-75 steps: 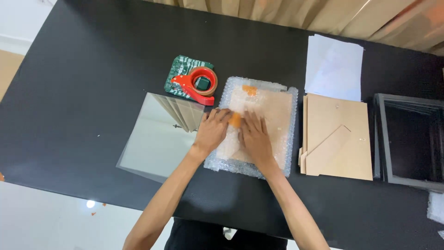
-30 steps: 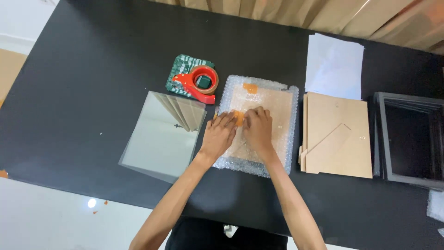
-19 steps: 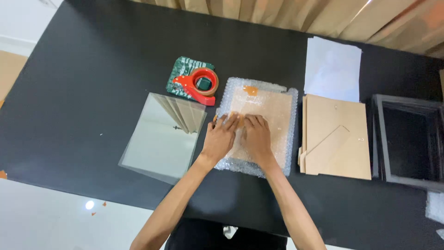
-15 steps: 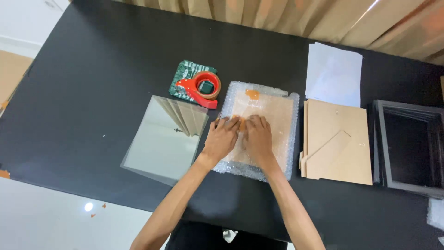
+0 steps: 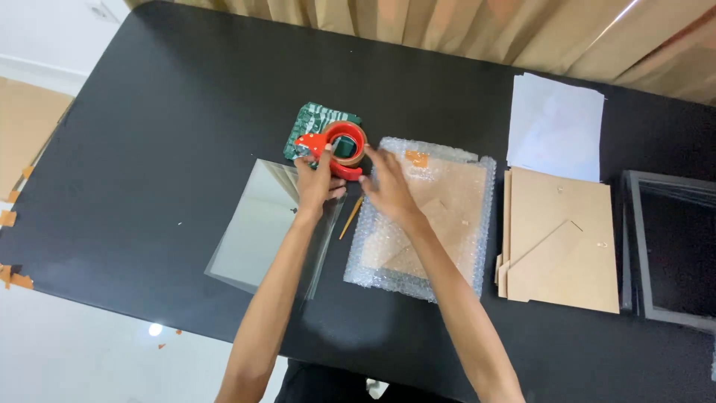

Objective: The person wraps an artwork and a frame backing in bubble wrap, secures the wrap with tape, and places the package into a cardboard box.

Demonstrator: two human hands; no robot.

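My left hand lies over the top right corner of a glass pane, its fingertips touching the handle of a red tape dispenser. Its fingers are not closed around the handle. My right hand rests with spread fingers on the top left part of a bubble-wrapped brown board, its index finger pointing toward the dispenser. An orange tape patch sits near the wrap's top edge. A thin orange strip lies between the pane and the wrap.
The dispenser rests on a green patterned pad. White sheets lie at the back right, brown backing boards beside the wrap, and a black frame at the far right. The black table ends near my body.
Both hands left the middle of the wrapped board. My left hand moved up and left to the tape dispenser, and my right hand slid to the wrap's top left.
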